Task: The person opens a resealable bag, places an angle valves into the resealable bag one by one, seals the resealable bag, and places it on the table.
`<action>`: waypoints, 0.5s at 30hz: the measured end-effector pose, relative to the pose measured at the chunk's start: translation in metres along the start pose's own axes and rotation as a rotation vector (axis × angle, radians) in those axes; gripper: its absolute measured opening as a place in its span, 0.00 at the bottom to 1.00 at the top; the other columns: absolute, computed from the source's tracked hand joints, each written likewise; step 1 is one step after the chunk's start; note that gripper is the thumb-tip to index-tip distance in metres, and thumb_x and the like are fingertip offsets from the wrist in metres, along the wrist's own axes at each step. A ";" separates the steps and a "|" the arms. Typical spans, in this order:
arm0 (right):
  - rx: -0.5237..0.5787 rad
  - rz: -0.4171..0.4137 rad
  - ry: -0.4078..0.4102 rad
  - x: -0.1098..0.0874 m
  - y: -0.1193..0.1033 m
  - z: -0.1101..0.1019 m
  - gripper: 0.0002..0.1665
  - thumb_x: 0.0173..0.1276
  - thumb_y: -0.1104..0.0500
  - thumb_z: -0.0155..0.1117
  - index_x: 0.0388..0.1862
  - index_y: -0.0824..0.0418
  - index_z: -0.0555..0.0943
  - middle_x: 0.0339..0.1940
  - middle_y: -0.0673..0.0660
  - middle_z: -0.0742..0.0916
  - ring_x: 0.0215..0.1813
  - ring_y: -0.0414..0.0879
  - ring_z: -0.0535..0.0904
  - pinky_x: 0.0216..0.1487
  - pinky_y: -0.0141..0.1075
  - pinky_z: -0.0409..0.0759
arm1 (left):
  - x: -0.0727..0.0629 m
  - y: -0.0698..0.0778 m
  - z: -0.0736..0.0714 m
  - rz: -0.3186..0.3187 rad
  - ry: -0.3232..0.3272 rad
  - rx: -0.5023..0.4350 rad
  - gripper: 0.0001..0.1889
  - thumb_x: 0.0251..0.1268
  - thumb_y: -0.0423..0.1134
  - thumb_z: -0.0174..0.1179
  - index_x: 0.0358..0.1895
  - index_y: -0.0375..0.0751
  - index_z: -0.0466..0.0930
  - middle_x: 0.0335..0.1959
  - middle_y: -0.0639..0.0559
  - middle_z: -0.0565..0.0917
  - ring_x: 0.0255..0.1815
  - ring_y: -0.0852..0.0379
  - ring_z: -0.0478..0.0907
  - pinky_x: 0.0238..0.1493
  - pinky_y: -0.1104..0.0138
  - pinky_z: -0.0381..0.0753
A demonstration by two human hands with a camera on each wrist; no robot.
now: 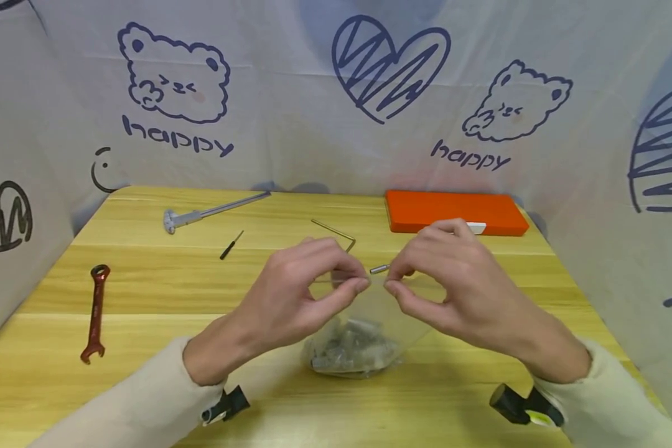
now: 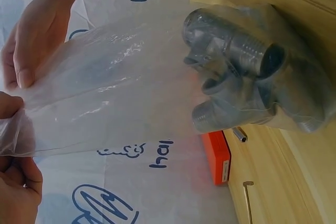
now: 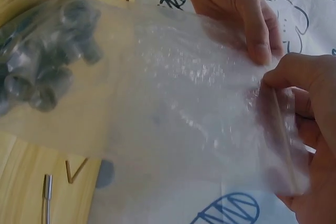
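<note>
A clear plastic bag (image 2: 115,77) hangs upright between my hands, with several grey threaded pipe fittings (image 2: 231,45) gathered at its bottom. My left hand (image 1: 302,292) pinches the bag's upper edge between thumb and fingers. Close beside it, my right hand (image 1: 453,280) pinches the same edge on the other side. The right wrist view shows the bag's top strip (image 3: 283,135) running by the right hand's fingers. In the head view, the fittings' lower end sits low over the table front, and whether the bag touches the wood I cannot tell.
Behind the hands lie a bent brass-coloured hex key (image 1: 336,230) and a small metal rod-like tool (image 1: 379,269). An orange case (image 1: 453,211) is at the back right. Leftward are a caliper (image 1: 201,214), a small screwdriver (image 1: 231,246) and a red wrench (image 1: 96,314).
</note>
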State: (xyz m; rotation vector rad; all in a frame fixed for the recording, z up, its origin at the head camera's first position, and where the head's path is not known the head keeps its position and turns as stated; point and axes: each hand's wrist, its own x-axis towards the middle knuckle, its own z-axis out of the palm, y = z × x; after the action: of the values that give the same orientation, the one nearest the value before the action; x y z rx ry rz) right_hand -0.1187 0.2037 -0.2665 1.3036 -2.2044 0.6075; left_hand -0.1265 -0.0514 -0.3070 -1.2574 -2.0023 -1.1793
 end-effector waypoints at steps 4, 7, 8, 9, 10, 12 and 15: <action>0.009 -0.009 0.014 -0.008 0.005 -0.004 0.04 0.77 0.55 0.71 0.39 0.49 0.88 0.37 0.42 0.91 0.43 0.42 0.83 0.60 0.41 0.69 | -0.003 -0.001 -0.001 0.006 0.029 -0.018 0.03 0.71 0.29 0.71 0.40 0.41 0.89 0.34 0.55 0.89 0.36 0.63 0.82 0.43 0.69 0.84; 0.026 -0.020 0.024 -0.016 0.011 -0.007 0.14 0.85 0.46 0.62 0.40 0.50 0.88 0.35 0.42 0.90 0.42 0.43 0.83 0.63 0.38 0.69 | -0.005 -0.003 -0.002 0.000 0.034 -0.019 0.02 0.74 0.31 0.70 0.40 0.41 0.89 0.35 0.55 0.89 0.37 0.63 0.83 0.44 0.68 0.84; 0.031 -0.024 0.028 -0.019 0.014 -0.008 0.17 0.86 0.43 0.60 0.40 0.50 0.88 0.35 0.42 0.90 0.42 0.43 0.83 0.64 0.37 0.69 | -0.006 -0.003 -0.002 -0.003 0.037 -0.017 0.02 0.74 0.31 0.70 0.41 0.41 0.89 0.35 0.55 0.89 0.37 0.63 0.83 0.44 0.68 0.84; 0.035 -0.021 0.032 -0.022 0.016 -0.009 0.19 0.86 0.42 0.58 0.40 0.51 0.88 0.34 0.42 0.89 0.42 0.43 0.83 0.64 0.36 0.68 | -0.007 -0.004 -0.003 -0.007 0.040 -0.017 0.02 0.74 0.32 0.69 0.41 0.41 0.89 0.35 0.55 0.90 0.37 0.63 0.84 0.44 0.68 0.84; 0.035 -0.011 0.031 -0.025 0.018 -0.011 0.21 0.86 0.41 0.58 0.40 0.51 0.88 0.34 0.42 0.89 0.42 0.43 0.83 0.64 0.35 0.68 | -0.007 -0.004 -0.003 -0.012 0.045 -0.014 0.02 0.74 0.32 0.69 0.41 0.41 0.89 0.35 0.55 0.90 0.37 0.63 0.84 0.45 0.68 0.84; 0.036 0.002 0.040 -0.031 0.022 -0.015 0.22 0.86 0.40 0.58 0.39 0.52 0.88 0.33 0.43 0.89 0.42 0.42 0.82 0.63 0.33 0.67 | -0.008 -0.003 -0.005 -0.022 0.052 -0.017 0.02 0.74 0.32 0.69 0.40 0.42 0.89 0.35 0.55 0.90 0.37 0.63 0.84 0.45 0.68 0.84; 0.038 0.046 0.042 -0.041 0.025 -0.022 0.23 0.85 0.39 0.59 0.38 0.52 0.88 0.34 0.43 0.89 0.43 0.39 0.81 0.62 0.31 0.66 | -0.009 -0.003 -0.007 -0.032 0.055 -0.021 0.02 0.74 0.33 0.70 0.40 0.42 0.89 0.35 0.55 0.90 0.36 0.63 0.84 0.43 0.68 0.84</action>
State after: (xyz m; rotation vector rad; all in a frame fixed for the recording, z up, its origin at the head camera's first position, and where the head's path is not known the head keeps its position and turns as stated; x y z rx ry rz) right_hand -0.1195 0.2555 -0.2776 1.2504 -2.2040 0.6919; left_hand -0.1255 -0.0621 -0.3120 -1.1942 -1.9821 -1.2401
